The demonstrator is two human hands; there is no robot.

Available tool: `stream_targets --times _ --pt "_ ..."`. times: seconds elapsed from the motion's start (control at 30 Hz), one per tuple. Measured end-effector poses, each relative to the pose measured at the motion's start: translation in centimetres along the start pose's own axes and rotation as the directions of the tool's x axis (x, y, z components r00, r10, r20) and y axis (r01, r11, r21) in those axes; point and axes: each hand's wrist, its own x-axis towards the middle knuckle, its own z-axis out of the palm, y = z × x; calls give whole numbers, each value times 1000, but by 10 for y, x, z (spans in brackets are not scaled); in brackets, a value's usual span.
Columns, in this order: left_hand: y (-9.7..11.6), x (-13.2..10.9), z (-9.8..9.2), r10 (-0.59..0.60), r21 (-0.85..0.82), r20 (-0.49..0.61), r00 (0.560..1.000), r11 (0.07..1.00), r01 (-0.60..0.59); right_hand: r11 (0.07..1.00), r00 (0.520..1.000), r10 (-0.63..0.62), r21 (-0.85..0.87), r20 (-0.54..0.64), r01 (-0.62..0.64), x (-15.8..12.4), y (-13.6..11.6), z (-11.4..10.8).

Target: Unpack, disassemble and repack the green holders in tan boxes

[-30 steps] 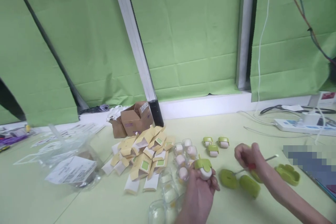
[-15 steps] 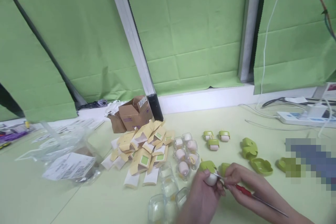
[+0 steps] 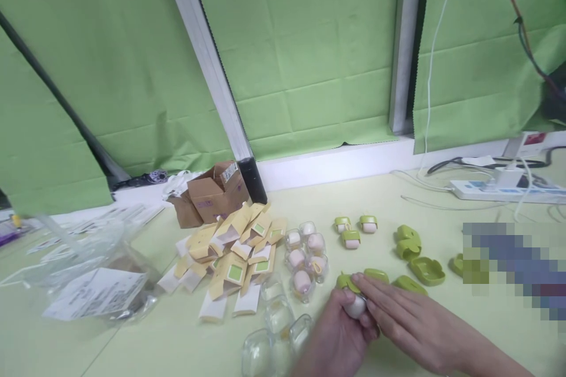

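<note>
My left hand [image 3: 340, 333] is wrapped round a small rounded white piece [image 3: 355, 307] with a green cap [image 3: 345, 281] on top. My right hand [image 3: 413, 321] lies against the piece, its fingers stretched out flat with the tips on the cap's edge. No tool shows in either hand. Beyond the hands stand small pink-and-white pieces with green covers [image 3: 352, 239]. Loose green shells [image 3: 426, 271] lie just past my right hand, one partly hidden by it.
Clear cases with pinkish pieces [image 3: 302, 281], transparent cases [image 3: 257, 353] and a pile of yellow cards [image 3: 227, 271] are left of my hands. Farther off are a cardboard box [image 3: 216, 194], plastic bags [image 3: 106, 285] and a white power strip [image 3: 513, 189]. A blurred patch covers the right side.
The red-handled tool that my right hand held is out of sight. The right fingers have straightened and moved onto the capped piece. The view has shifted slightly to the right.
</note>
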Motion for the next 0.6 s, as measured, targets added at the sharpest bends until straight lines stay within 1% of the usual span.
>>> stream_targets --times 0.07,0.1,0.17,0.2,0.27,0.33,0.37,0.4,0.43,0.47,0.53,0.57,0.6 --pt "2 -2 2 -4 30 -14 1000 1000 4 999 1000 -25 -25 -7 24 -1 0 5" --pt "4 -3 3 0 42 -17 1000 999 1 1000 1000 -11 -20 -15 11 -1 0 7" --pt "7 -6 5 23 59 -9 1000 998 -22 997 995 68 39 -69 -66 1 0 8" --pt "9 -7 5 33 76 7 999 997 -33 987 986 137 99 -100 -127 3 0 6" --pt "10 -9 3 55 131 57 997 989 -62 932 940 298 262 -163 -250 8 -1 -2" --pt "9 -9 0 108 216 115 988 968 -131 840 857 461 425 -232 -337 12 -2 -13" --pt "8 -8 -1 135 273 138 981 947 -169 787 809 540 480 -232 -387 14 -2 -17" --pt "6 -6 -3 155 333 159 975 921 -200 740 770 601 513 -214 -435 16 -2 -20" --pt "4 -5 -5 155 399 177 972 891 -215 698 747 644 528 -166 -484 18 -3 -22" --pt "1 -3 -6 135 470 189 973 857 -211 660 735 671 528 -95 -535 20 -3 -22" --pt "-2 0 -8 79 592 187 979 786 -177 623 744 666 515 46 -589 24 -3 -19" --pt "-4 0 -8 80 630 168 983 758 -169 619 756 650 521 79 -587 26 -2 -17" --pt "-4 1 -8 106 652 140 984 738 -173 610 760 643 537 94 -583 27 -1 -15"
